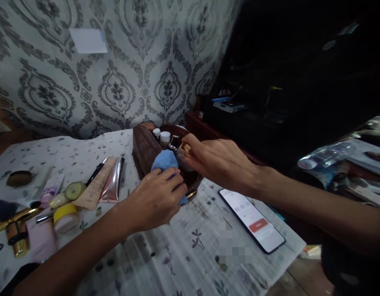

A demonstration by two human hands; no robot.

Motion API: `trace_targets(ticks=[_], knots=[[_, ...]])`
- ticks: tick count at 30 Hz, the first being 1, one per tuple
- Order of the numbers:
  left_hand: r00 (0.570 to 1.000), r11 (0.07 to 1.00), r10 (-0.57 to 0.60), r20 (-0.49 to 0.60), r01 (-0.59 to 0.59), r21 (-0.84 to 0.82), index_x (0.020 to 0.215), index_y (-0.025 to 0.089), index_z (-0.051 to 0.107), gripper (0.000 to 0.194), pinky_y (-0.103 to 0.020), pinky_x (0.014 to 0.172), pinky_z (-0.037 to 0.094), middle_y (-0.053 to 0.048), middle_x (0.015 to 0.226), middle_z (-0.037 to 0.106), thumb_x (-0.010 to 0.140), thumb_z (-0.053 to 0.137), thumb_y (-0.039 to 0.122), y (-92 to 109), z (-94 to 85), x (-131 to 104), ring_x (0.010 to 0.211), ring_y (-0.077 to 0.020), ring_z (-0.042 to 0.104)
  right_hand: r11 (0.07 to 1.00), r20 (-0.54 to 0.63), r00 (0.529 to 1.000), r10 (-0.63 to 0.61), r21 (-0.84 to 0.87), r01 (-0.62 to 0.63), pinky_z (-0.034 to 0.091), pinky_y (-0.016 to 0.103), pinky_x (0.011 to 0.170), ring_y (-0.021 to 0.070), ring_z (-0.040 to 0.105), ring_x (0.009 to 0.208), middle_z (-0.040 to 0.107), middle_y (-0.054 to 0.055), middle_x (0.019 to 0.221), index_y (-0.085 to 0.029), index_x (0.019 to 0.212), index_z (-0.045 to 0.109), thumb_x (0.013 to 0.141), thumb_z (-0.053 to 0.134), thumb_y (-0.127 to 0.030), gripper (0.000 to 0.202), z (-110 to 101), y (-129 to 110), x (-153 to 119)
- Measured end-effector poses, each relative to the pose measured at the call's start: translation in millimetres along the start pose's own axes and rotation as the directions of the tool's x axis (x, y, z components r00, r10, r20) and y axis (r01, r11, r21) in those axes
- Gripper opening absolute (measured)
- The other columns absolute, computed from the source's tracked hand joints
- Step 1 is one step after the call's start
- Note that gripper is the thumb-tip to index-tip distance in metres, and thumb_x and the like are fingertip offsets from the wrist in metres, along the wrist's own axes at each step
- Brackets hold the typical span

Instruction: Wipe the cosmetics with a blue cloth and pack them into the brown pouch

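My left hand (pixel 156 197) grips a blue cloth (pixel 164 161) and presses it against a small glass bottle (pixel 182 158). My right hand (pixel 216 162) holds that bottle by its top, just over the open brown cosmetic pouch (pixel 144 150). Inside the pouch stand two white-capped bottles (pixel 164 137) and a dark-capped one. The bottle's lower part is hidden behind the cloth and my fingers.
A phone (pixel 253 220) with a lit timer screen lies to the right on the floral sheet (pixel 193 255). Tubes (pixel 113 181), jars (pixel 65 217), a gold lipstick (pixel 17 242) and brushes lie at the left. A dark cabinet stands behind, clutter at far right.
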State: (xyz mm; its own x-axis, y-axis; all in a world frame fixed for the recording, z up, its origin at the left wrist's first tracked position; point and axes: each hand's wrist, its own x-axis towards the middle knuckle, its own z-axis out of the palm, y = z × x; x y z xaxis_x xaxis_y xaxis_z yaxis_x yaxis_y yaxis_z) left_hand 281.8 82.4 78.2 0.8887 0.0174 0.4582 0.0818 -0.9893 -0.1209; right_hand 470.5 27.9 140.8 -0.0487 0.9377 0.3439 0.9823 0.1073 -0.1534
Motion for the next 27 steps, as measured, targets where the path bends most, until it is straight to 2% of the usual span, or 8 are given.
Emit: trace_targets(ticks=[3,6,9,12,16,21,24,27], knots=[[1.0,1.0,0.006,-0.009,-0.006,-0.003,0.095,0.016,0.062,0.011,-0.041,0.077,0.051,-0.013,0.104,0.069,0.088,0.056,0.021,0,-2.6,-1,0.105,-0.0286,0.061,0.988,0.161,0.985,-0.054,-0.134,0.076,0.027,0.027,0.06,0.0175,0.058,0.059,0.062,0.001,0.059,-0.02,0.102,0.06,0.089,0.062,-0.027,0.015,-8,-8,5],[1.0,1.0,0.008,-0.009,-0.008,0.005,0.098,0.013,0.062,0.013,-0.04,0.077,0.054,-0.013,0.105,0.07,0.088,0.056,0.018,0,-7.7,-2,0.105,-0.0279,0.062,0.94,0.35,0.936,-0.045,-0.302,0.158,0.034,0.027,0.062,0.0221,0.066,0.072,0.07,0.008,0.073,-0.015,0.11,0.058,0.092,0.055,-0.023,0.02,-14,-20,11],[0.999,0.999,0.003,-0.05,-0.001,0.032,0.103,0.01,0.062,0.017,-0.038,0.077,0.056,-0.013,0.108,0.07,0.089,0.055,0.016,0,-11.5,-6,0.111,-0.0275,0.062,0.885,0.447,0.895,-0.005,-0.414,0.211,0.04,0.03,0.066,0.0269,0.07,0.083,0.073,0.015,0.087,-0.012,0.114,0.059,0.094,0.049,-0.023,0.025,-15,-27,19],[0.997,0.999,0.003,-0.081,0.001,0.051,0.108,0.008,0.062,0.022,-0.037,0.077,0.058,-0.013,0.111,0.07,0.09,0.052,0.013,-1,-12.5,-12,0.113,-0.0268,0.061,0.856,0.483,0.876,0.013,-0.458,0.24,0.044,0.032,0.068,0.029,0.071,0.089,0.074,0.018,0.091,-0.011,0.113,0.062,0.095,0.048,-0.023,0.027,-11,-28,27],[0.994,0.998,0.022,-0.111,-0.015,0.064,0.11,0.007,0.063,0.024,-0.038,0.078,0.059,-0.013,0.113,0.071,0.092,0.05,0.015,-3,-12.3,-17,0.112,-0.0269,0.062,0.839,0.539,0.842,0.008,-0.462,0.288,0.046,0.032,0.071,0.0274,0.072,0.092,0.075,0.018,0.094,-0.009,0.111,0.066,0.094,0.048,-0.019,0.027,-7,-31,37],[0.99,0.998,0.026,-0.142,-0.017,0.066,0.109,0.007,0.064,0.024,-0.037,0.078,0.06,-0.012,0.112,0.072,0.093,0.048,0.015,-5,-11.3,-19,0.112,-0.0263,0.063,0.815,0.591,0.804,0.064,-0.497,0.299,0.047,0.032,0.071,0.0273,0.071,0.095,0.075,0.017,0.099,-0.009,0.112,0.066,0.094,0.047,-0.014,0.027,-6,-40,43],[0.986,0.998,0.027,-0.162,-0.018,0.057,0.108,0.008,0.064,0.023,-0.036,0.078,0.06,-0.012,0.111,0.072,0.093,0.049,0.015,-5,-11.2,-20,0.111,-0.0262,0.064,0.808,0.59,0.805,0.063,-0.503,0.306,0.046,0.033,0.069,0.0276,0.071,0.094,0.074,0.017,0.099,-0.009,0.12,0.061,0.093,0.047,-0.012,0.031,-2,-40,42],[0.987,0.999,0.02,-0.161,-0.013,0.04,0.106,0.008,0.064,0.021,-0.036,0.077,0.059,-0.013,0.109,0.072,0.092,0.052,0.017,-5,-12.7,-19,0.11,-0.0266,0.064,0.808,0.554,0.83,0.068,-0.518,0.28,0.044,0.032,0.067,0.0276,0.072,0.089,0.074,0.017,0.092,-0.007,0.127,0.054,0.093,0.048,-0.013,0.035,5,-37,39]])
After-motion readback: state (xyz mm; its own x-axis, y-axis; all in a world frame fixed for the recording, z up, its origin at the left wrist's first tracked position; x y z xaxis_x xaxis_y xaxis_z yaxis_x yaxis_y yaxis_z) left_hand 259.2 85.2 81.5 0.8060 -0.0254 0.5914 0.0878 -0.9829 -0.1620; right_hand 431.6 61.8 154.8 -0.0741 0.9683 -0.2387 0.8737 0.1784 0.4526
